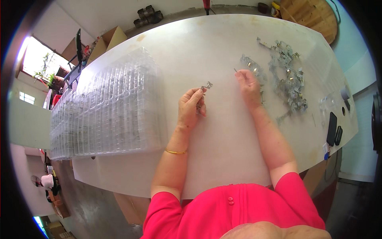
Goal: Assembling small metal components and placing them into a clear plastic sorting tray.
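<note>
Reference landmark: the stack of clear plastic trays [111, 107], standing on the pale table [223, 155]. Left hand [191, 106]: positioned just right of the tray stack, gripping a small bent metal part [208, 85] between thumb and fingers; one end of the part projects past the fingertips. More metal shows at the curled fingers below; whether it is the same piece cannot be determined. A gold bangle [176, 151] is worn on that forearm. Right hand [249, 87]: farther right of the tray stack, apart from the left hand, thumb and forefinger pinched on a slim pin [235, 70], its detail too small to read. A small metal cluster [250, 63] lies well right of the tray stack, partly hidden by the right hand. A larger heap of metal parts [289, 77], overlapping one another, lies farther right of the stack. A black phone [332, 128] lies farther right still.
</note>
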The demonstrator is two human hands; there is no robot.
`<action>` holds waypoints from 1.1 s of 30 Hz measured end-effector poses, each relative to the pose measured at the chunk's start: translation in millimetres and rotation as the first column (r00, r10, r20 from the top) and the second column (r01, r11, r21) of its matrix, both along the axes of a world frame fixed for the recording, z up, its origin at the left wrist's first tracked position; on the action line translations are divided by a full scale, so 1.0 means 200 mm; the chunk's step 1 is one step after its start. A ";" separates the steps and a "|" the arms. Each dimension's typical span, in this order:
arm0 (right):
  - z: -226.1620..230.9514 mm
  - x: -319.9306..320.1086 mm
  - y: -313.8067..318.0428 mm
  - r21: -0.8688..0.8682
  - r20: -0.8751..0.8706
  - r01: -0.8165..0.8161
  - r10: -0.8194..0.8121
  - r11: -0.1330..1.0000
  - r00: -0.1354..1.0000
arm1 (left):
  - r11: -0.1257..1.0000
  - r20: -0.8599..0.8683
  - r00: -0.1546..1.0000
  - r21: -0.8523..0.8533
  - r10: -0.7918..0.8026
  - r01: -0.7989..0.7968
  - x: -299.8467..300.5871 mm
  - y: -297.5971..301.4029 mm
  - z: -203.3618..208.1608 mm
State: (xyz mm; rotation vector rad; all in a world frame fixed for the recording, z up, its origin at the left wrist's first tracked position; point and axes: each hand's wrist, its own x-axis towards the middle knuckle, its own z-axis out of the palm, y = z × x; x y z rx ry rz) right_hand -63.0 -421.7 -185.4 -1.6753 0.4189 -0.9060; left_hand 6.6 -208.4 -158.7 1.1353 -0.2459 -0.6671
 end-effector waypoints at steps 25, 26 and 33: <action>0.11 -0.10 0.26 -0.104 -0.149 -0.304 0.287 0.947 0.946 | 0.976 0.234 0.967 0.168 0.097 -0.138 -0.07 -0.01 -0.02; 0.11 -0.10 0.26 -0.103 -0.150 -0.305 0.288 0.947 0.946 | 0.966 0.312 0.945 0.196 0.101 -0.167 -0.07 -0.02 -0.02; 0.13 -0.10 0.27 0.069 -0.115 -0.420 0.426 0.905 0.898 | 0.936 0.524 0.848 0.250 0.085 -0.248 -0.07 -0.02 -0.08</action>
